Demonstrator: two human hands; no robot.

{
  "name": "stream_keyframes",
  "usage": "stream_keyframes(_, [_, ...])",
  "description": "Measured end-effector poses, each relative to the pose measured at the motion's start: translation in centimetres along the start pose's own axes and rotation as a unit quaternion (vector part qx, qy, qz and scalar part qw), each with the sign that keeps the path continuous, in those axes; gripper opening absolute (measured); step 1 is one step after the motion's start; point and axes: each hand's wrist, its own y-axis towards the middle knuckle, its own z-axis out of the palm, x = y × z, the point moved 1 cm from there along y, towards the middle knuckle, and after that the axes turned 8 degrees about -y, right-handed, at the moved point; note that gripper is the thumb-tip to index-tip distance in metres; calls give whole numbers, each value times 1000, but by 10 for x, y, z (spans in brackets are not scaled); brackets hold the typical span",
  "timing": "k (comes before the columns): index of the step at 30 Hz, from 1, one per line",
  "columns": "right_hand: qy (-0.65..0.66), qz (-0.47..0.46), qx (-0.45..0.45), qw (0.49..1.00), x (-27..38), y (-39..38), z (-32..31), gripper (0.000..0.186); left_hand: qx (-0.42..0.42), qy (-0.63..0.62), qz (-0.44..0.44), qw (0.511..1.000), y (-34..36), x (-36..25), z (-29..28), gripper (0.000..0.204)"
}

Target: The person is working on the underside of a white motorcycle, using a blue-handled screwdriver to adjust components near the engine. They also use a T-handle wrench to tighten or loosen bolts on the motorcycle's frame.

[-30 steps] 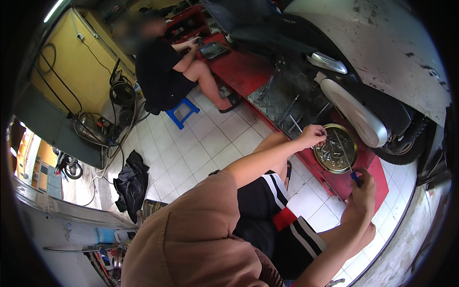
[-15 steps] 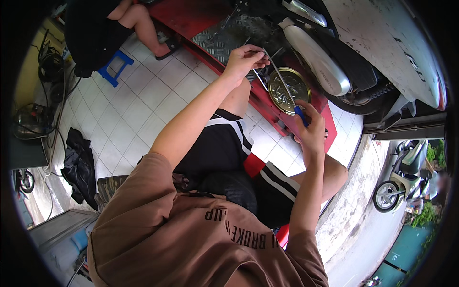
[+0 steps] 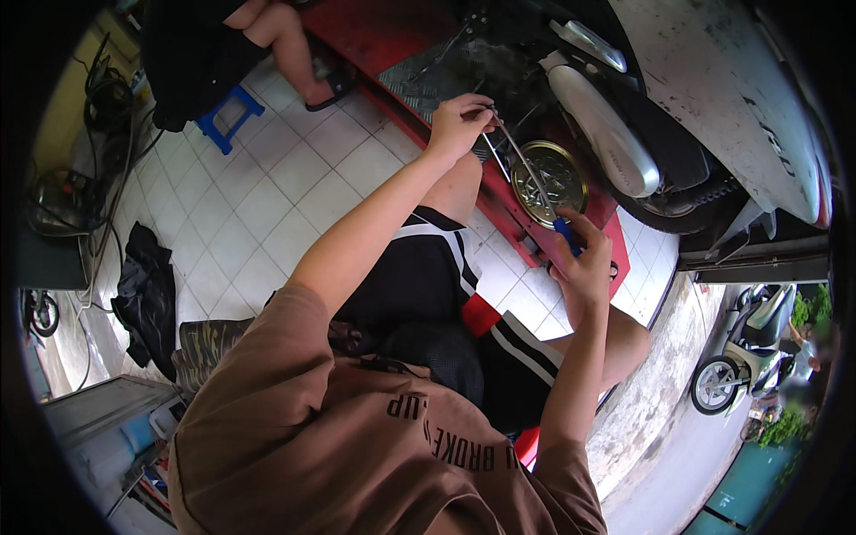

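A long screwdriver [image 3: 533,183] is held between both hands, running from about 11 o'clock down to 5 o'clock across the upper middle of the view. Its blue handle [image 3: 565,235] is wrapped in the fingers of the right hand [image 3: 584,267], which is closed around it. The far end of the steel shaft is pinched by the left hand [image 3: 459,125], whose fingers are curled shut near the tip; the tip itself is hidden under them, so what it bears on cannot be told.

The shaft passes over a round brass-coloured pan [image 3: 549,182], which sits on the red lift [image 3: 499,201] just beside the scooter's chrome muffler [image 3: 602,134], at 3 o'clock from the pan.

The screwdriver is judged stiff and light, its thin shaft likely slick if oily; the ribbed handle would be the sound place for turning force, with the shaft only steadied near the tip. The pan looks shallow and thin-walled, easily tipped if knocked by the shaft, and would best be taken by its rim.

At 11 o'clock, a second person sits by a blue stool [image 3: 230,116] on the tiled floor [image 3: 267,205].
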Motion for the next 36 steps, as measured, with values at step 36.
stream_keyframes(36, [-110, 139, -83, 981, 8, -1, -8, 19, -71, 250, 155, 953, 11, 35, 67, 18])
